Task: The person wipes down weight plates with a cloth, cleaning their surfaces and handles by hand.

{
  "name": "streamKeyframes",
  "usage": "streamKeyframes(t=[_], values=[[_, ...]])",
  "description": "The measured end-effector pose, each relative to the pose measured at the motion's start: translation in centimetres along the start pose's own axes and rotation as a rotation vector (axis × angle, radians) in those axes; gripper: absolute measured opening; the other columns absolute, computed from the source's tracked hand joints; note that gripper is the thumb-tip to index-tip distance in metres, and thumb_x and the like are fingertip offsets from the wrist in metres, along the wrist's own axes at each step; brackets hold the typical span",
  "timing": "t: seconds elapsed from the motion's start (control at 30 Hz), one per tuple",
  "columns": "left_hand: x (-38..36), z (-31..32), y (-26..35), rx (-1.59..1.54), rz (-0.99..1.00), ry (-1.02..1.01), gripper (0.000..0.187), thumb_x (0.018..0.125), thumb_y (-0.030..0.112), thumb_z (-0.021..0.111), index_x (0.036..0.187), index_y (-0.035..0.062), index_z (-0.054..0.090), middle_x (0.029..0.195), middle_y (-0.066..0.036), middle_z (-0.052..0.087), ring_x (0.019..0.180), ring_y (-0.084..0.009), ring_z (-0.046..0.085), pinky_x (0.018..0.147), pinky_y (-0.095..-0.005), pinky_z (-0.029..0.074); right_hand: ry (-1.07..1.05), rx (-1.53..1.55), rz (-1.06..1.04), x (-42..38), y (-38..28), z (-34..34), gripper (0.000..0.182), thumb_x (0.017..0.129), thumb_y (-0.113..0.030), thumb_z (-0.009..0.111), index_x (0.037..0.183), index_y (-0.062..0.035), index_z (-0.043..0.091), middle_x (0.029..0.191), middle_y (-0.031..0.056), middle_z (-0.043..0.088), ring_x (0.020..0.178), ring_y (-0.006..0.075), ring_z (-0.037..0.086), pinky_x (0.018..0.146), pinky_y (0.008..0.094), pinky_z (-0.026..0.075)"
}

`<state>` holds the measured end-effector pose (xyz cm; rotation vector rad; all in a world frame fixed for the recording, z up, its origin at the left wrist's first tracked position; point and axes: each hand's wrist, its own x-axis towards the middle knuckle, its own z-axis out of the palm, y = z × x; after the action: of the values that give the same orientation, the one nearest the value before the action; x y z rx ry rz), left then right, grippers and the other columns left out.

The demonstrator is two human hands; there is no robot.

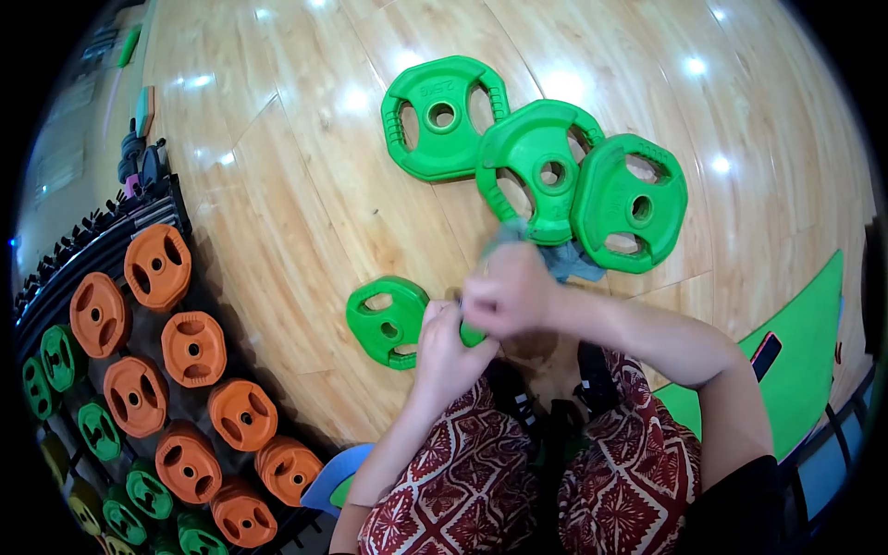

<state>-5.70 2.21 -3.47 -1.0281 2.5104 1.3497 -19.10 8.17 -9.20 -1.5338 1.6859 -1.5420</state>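
Observation:
My left hand (446,356) is closed around a small green object (472,334), mostly hidden by the fingers, so its kind does not show. Right above it, my right hand (509,291) is curled into a fist and blurred by motion; what it holds, if anything, is hidden. A grey-blue cloth (571,263) lies behind the right wrist, and a blurred bluish patch shows just beyond the fist. Left of my hands is a green weight plate (377,344). Farther off, three larger green plates lie on the floor: one (442,148), a middle one (539,136) and a right one (638,180), partly overlapping.
A rack (176,205) with several orange plates (194,350) and green plates (57,359) stands at the left. On the right, a phone (766,355) rests on a green mat (803,370). Light wooden flooring (305,176) surrounds the plates.

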Motion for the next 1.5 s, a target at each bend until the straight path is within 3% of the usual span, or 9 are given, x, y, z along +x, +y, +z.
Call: streamKeyframes(t=[0.1, 0.27, 0.43, 0.53, 0.87, 1.0, 1.2, 1.4, 1.5], values=[[0.3, -0.8, 0.9, 0.138, -0.069, -0.047, 0.028, 0.06, 0.008, 0.064, 0.084, -0.0018, 0.053, 0.083, -0.016, 0.056, 0.086, -0.032, 0.051, 0.075, -0.0381, 0.042, 0.065, 0.024, 0.45, 1.0, 2.3, -0.1, 0.02, 0.068, -0.019, 0.058, 0.054, -0.0078, 0.049, 0.048, 0.0086, 0.049, 0.044, 0.0276, 0.051, 0.04, 0.0368, 0.037], [-0.3, 0.7, 1.0, 0.011, 0.024, 0.086, 0.025, 0.06, 0.01, 0.065, 0.081, -0.0006, 0.055, 0.079, -0.016, 0.056, 0.08, -0.0321, 0.05, 0.072, -0.0406, 0.042, -0.1, -0.181, 0.284, 0.3, -4.2, 0.2, 0.016, 0.065, -0.021, 0.059, 0.055, -0.0122, 0.051, 0.047, 0.0066, 0.048, 0.044, 0.0241, 0.052, 0.04, 0.0362, 0.037], [0.0, -0.1, 0.7, 0.001, 0.003, -0.001, 0.027, 0.06, 0.011, 0.063, 0.082, -0.0012, 0.053, 0.077, -0.018, 0.054, 0.078, -0.0337, 0.049, 0.069, -0.0411, 0.041, 0.129, -0.112, -0.099, -1.0, 0.1, 0.4, 0.018, 0.064, -0.02, 0.06, 0.056, -0.0109, 0.048, 0.05, 0.0051, 0.05, 0.045, 0.0236, 0.052, 0.04, 0.034, 0.037], [0.3, -0.6, 0.5, 0.121, -0.047, -0.005, 0.023, 0.061, 0.009, 0.059, 0.081, -0.0011, 0.053, 0.076, -0.016, 0.049, 0.074, -0.0322, 0.05, 0.069, -0.0367, 0.042, 0.173, -0.068, 0.481, 0.2, 2.9, 0.8, 0.016, 0.067, -0.019, 0.059, 0.058, -0.0105, 0.048, 0.048, 0.0088, 0.045, 0.044, 0.026, 0.051, 0.039, 0.036, 0.035], [0.0, -0.8, -0.5, 0.07, 0.021, 0.027, 0.023, 0.063, 0.01, 0.06, 0.084, 0.0023, 0.056, 0.08, -0.015, 0.055, 0.078, -0.0338, 0.05, 0.072, -0.0388, 0.041, 0.002, -0.092, -0.092, 0.4, -1.5, 1.1, 0.017, 0.065, -0.022, 0.061, 0.057, -0.014, 0.048, 0.047, 0.0029, 0.043, 0.041, 0.0213, 0.045, 0.04, 0.0334, 0.035], [-0.1, -1.0, 0.3, -0.025, -0.183, 0.05, 0.028, 0.062, 0.009, 0.061, 0.088, 0.0008, 0.056, 0.08, -0.016, 0.052, 0.08, -0.0336, 0.05, 0.072, -0.0387, 0.041, -0.049, -0.153, 0.26, 2.7, 2.0, 0.9, 0.023, 0.072, -0.025, 0.055, 0.053, -0.0114, 0.05, 0.047, 0.01, 0.047, 0.041, 0.0282, 0.049, 0.039, 0.0391, 0.034], [-1.7, 0.6, 0.0, -0.2, -0.099, -0.04, 0.04, 0.065, 0.007, 0.064, 0.103, -0.0011, 0.053, 0.102, -0.015, 0.055, 0.099, -0.0262, 0.053, 0.085, -0.0322, 0.041, -0.243, -0.122, 0.081, 1.1, -3.4, 0.7, 0.021, 0.068, -0.027, 0.058, 0.053, -0.0139, 0.052, 0.044, 0.0052, 0.048, 0.041, 0.0238, 0.05, 0.038, 0.0365, 0.036], [-0.1, -0.7, 0.6, 0.095, -0.054, -0.08, 0.032, 0.057, 0.012, 0.06, 0.085, -0.0017, 0.055, 0.081, -0.018, 0.051, 0.083, -0.0326, 0.048, 0.075, -0.0383, 0.04, -0.025, -0.107, 0.441, 0.6, 2.2, -0.5, 0.021, 0.071, -0.025, 0.057, 0.054, -0.0142, 0.052, 0.047, 0.0071, 0.049, 0.044, 0.0249, 0.052, 0.039, 0.0367, 0.036], [-0.1, -0.4, 0.0, 0.116, -0.051, -0.052, 0.026, 0.061, 0.012, 0.061, 0.083, -0.0004, 0.056, 0.08, -0.017, 0.052, 0.085, -0.0316, 0.049, 0.075, -0.0384, 0.041, -0.125, -0.192, 0.302, 0.8, -1.1, -0.7, 0.023, 0.072, -0.026, 0.057, 0.054, -0.0131, 0.053, 0.048, 0.0079, 0.05, 0.044, 0.025, 0.053, 0.039, 0.0368, 0.037]])
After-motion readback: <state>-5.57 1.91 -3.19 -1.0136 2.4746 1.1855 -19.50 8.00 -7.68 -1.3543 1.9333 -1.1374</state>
